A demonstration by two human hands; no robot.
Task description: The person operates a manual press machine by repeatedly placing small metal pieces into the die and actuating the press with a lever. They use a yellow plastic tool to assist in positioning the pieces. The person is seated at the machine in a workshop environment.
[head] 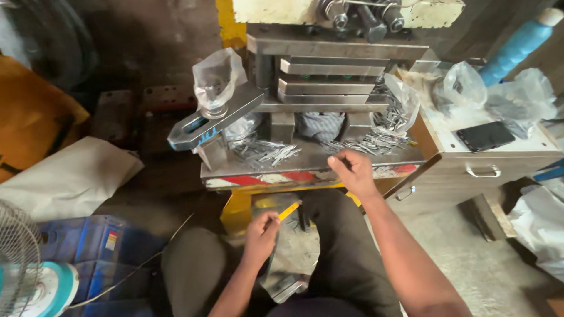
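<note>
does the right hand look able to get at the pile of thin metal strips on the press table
Probably yes: the right hand already rests at the table edge, and the pile of thin metal strips lies just beyond it with nothing between.

Head camera, steeply downward, close.

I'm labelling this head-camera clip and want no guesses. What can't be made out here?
- Right hand: whether its curled fingers pinch any of the thin metal strips; too small to tell.
- Left hand: the lower end of the slim yellow-tipped stick is hidden in the fist.
- Grey metal press: its top is cut off by the upper edge.
- Clear plastic bags: contents blurred.
</note>
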